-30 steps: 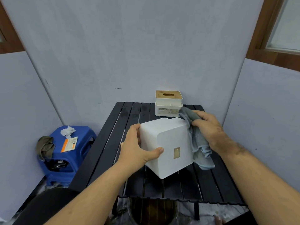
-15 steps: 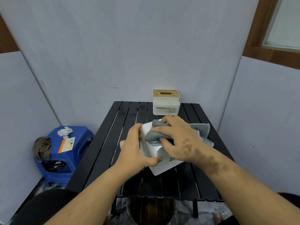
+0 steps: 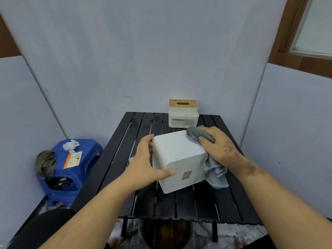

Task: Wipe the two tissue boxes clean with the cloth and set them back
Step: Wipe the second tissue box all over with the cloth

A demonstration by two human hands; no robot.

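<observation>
A plain white tissue box is tilted on the black slatted table, with a small tan label on its near face. My left hand grips its left side, thumb across the near face. My right hand holds a grey-blue cloth against the box's far right top corner; the cloth hangs down the right side. A second white tissue box with a wooden lid stands upright at the table's far edge.
A blue plastic stool stands left of the table, bearing a crumpled tissue, an orange-and-white packet and an olive rag. Grey partition walls close in on three sides. A round dark container sits below the table's near edge.
My right hand has slid the cloth from the middle of the box's top back to its far right corner. The left hand keeps its grip on the box.
</observation>
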